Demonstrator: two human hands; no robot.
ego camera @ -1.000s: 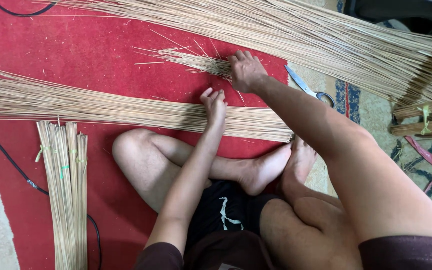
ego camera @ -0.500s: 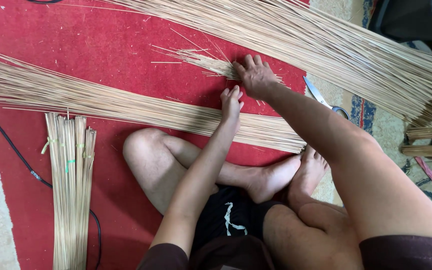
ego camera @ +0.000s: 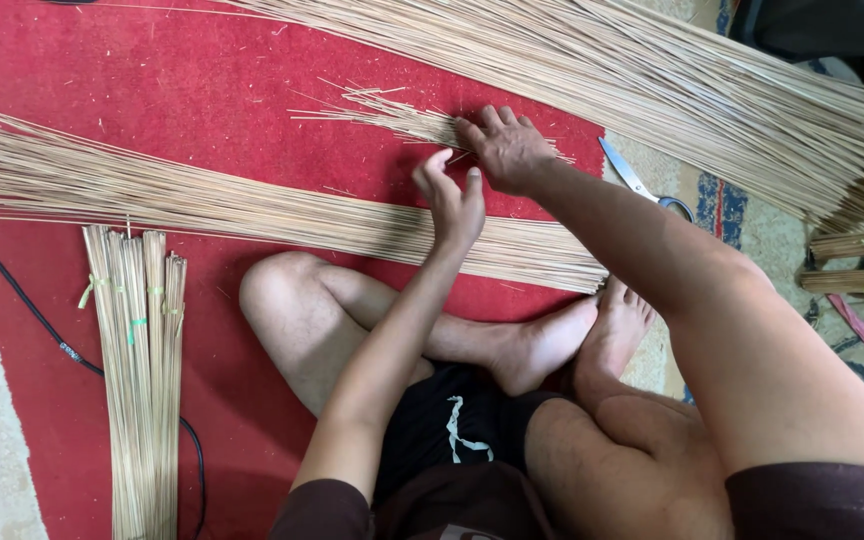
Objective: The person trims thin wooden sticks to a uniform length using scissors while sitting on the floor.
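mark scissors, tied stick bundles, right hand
scissors (ego camera: pixel 632 175), head view, on the bare blade.
tied stick bundles (ego camera: pixel 137 380), head view, mid-length of the sticks.
right hand (ego camera: pixel 507 150), head view, back of the hand, resting on a small loose bunch of sticks.

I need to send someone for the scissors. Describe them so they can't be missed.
Start at the red mat and go to its far right edge, just beyond the person's right hand. The scissors lie there between the two long spreads of sticks: the only metal thing, pale blades, dark handles.
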